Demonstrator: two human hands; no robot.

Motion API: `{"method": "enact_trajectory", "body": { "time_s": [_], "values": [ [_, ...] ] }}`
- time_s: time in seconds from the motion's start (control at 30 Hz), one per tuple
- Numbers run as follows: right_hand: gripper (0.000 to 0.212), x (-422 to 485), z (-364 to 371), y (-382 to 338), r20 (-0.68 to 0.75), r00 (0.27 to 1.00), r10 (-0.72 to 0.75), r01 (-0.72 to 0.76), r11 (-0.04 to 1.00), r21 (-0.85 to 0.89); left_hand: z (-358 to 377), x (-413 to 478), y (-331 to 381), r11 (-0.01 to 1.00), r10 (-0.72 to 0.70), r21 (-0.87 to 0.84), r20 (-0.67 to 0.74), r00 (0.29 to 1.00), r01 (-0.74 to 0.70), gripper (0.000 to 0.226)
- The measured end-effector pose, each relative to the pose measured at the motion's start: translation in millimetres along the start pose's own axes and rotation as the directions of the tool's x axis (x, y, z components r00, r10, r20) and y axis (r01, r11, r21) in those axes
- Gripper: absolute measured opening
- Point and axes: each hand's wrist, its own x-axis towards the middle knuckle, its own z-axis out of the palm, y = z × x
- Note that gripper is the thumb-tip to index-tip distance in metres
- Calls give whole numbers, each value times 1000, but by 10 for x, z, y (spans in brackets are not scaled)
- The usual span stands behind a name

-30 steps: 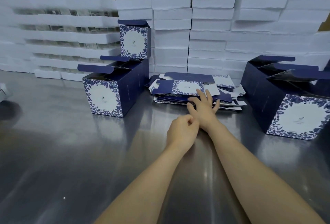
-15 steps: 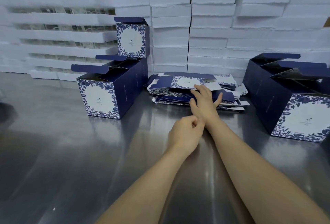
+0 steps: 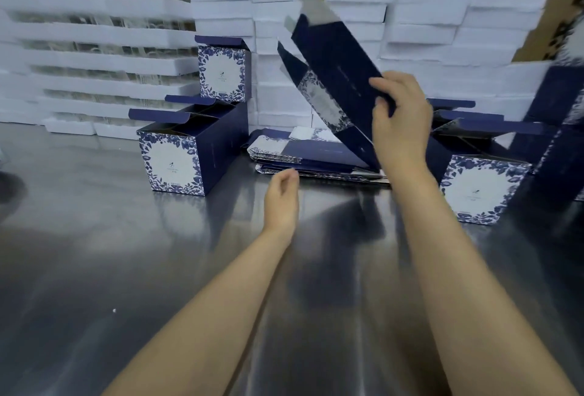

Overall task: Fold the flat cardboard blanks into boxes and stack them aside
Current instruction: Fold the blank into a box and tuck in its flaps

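- Steel tabletop [image 3: 126,269], with white foam trays [image 3: 94,57] stacked along its back edge.
- Back left: a folded blue floral box [image 3: 189,155] with its top flaps open, and a second box [image 3: 224,70] higher behind it.
- Left hand [image 3: 281,200] hovers just in front of the pile, fingers loosely curled, grip empty.
- Middle back: pile [image 3: 316,155] of flat blanks.
- Right hand [image 3: 401,121] grips one blank [image 3: 335,79] near its lower end, tilted steeply above the pile.
- Right edge: more folded boxes [image 3: 480,187].
- Step in hand: taking a fresh blank. Next, probably, the left hand must catch its free side so both can press it open.
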Motion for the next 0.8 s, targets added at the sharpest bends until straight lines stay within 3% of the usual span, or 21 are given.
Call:
{"method": "enact_trajectory", "body": {
  "time_s": [0.13,0.27,0.37,0.63,0.8],
  "values": [
    [40,84,-535,-257,23,986,162,-162,987,-15,-41,-96,49,999,34,26,31,999,-35,40],
    [40,92,-877,-400,354,872,337,-353,935,-21,-36,-251,94,997,-54,67,184,981,43,48],
    [43,51,-912,-480,506,800,324,-320,942,-97,-38,-357,143,995,-87,-26,300,950,99,36],
    [42,90,-831,-656,338,902,268,-279,960,-16,-31,-438,192,950,-188,-179,323,927,256,64],
    [58,109,-925,-620,507,820,266,-226,964,-140,-55,-378,215,918,-216,-219,426,879,331,58]
  ]
}}
